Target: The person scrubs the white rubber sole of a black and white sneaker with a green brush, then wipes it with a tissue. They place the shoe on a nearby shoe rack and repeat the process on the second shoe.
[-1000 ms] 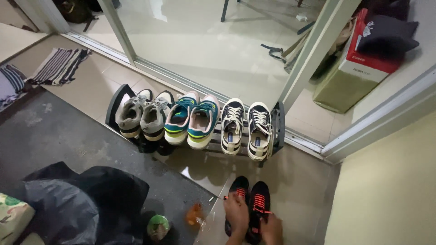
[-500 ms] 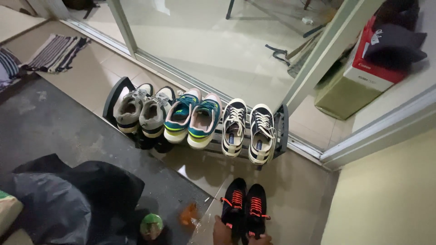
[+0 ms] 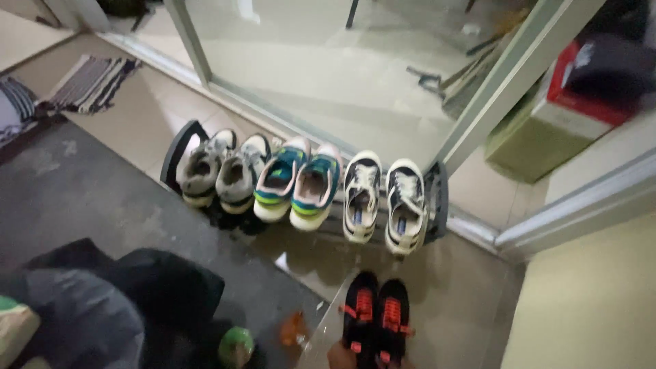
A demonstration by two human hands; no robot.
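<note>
A pair of black shoes with orange laces sits at the bottom of the view, toes pointing toward a low black shoe rack. Only a sliver of my left hand shows at the bottom edge, touching the heel of the left black shoe; its grip is hidden. My right hand is out of frame. The rack carries three pairs: grey sneakers, teal-and-green sneakers and white-and-black sneakers.
Behind the rack runs a glass sliding door with a metal frame. A dark bag and a green-capped bottle lie at lower left. A red-and-green box stands at right, a striped mat at far left.
My two hands, both on the black shoes a second ago, have dropped almost out of the frame. The view has shifted slightly; the black shoes stay in front of the rack.
</note>
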